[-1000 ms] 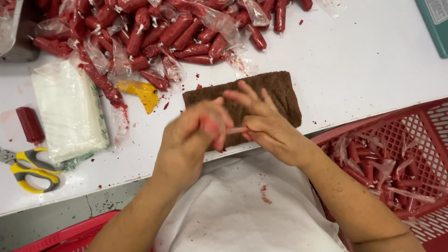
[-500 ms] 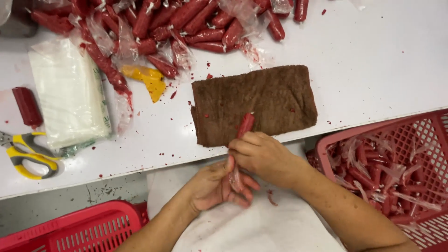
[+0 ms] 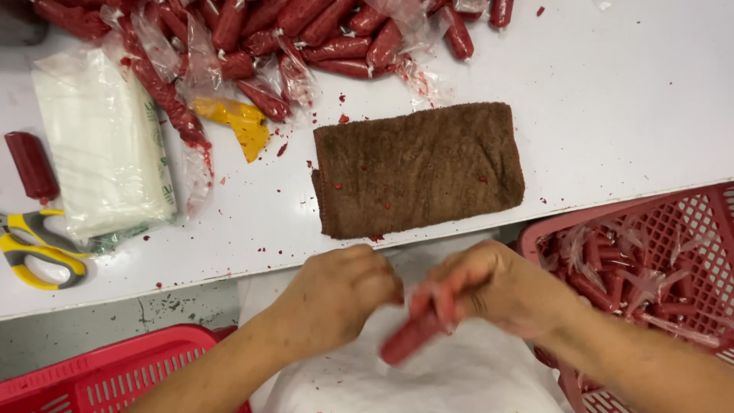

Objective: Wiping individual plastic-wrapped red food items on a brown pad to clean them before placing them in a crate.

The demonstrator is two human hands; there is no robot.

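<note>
I have one camera only, worn on my head, and it looks almost straight down over the near edge of the white table [image 3: 627, 99]. It sits close: my forearms enter from the bottom edge and my hands fill the lower middle of the view. The far side of the table lies along the top, cut off by the frame. Below the table edge the view takes in my lap and part of a red basket [image 3: 688, 222] at the right.

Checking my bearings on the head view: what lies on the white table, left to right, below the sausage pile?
Yellow-handled scissors → loose dark red sausage stick → white stack in clear plastic wrap → yellow scrap → brown terry cloth.
</note>
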